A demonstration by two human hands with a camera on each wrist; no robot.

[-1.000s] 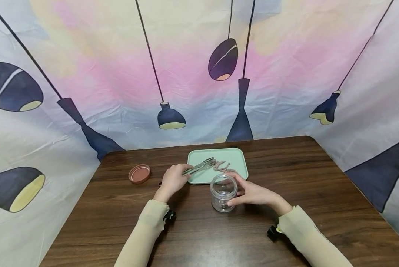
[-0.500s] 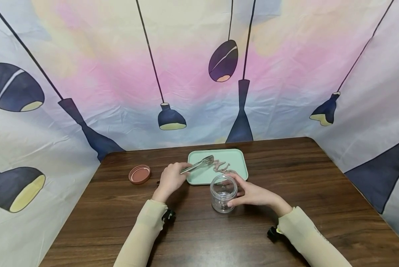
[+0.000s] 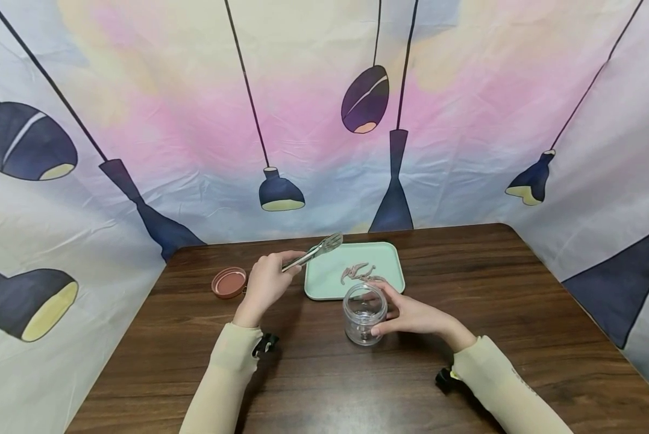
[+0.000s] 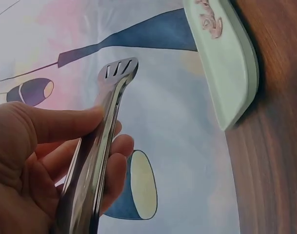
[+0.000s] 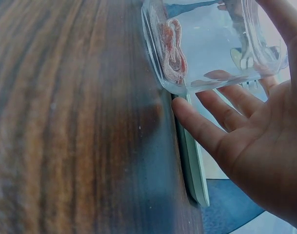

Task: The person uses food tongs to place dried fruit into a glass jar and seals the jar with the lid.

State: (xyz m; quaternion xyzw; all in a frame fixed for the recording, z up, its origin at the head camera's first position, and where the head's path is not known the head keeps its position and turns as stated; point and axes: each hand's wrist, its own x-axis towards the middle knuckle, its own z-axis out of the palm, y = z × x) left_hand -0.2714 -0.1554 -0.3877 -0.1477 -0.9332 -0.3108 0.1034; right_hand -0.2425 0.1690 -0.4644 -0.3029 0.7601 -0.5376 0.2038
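My left hand (image 3: 264,283) grips metal tongs (image 3: 328,243) with slotted heads, held up over the left edge of a pale green tray (image 3: 321,272). In the left wrist view the tongs (image 4: 120,73) look pressed together, with nothing visible between their tips. Several thin pinkish, twisted strips (image 3: 351,273) lie on the tray. My right hand (image 3: 411,314) holds a clear, lidless jar (image 3: 363,328) upright in front of the tray, thumb and fingers on its side. In the right wrist view a pinkish looped strip (image 5: 173,53) shows through the jar's lower part; whether it lies inside I cannot tell.
A reddish-brown round lid (image 3: 229,283) lies on the dark wooden table (image 3: 324,386), left of my left hand. Behind the table hangs a cloth (image 3: 205,120) printed with lamps.
My left hand has drawn the tongs up and to the left, away from the strips, and their arms have come together. My right hand and the jar have stayed in place.
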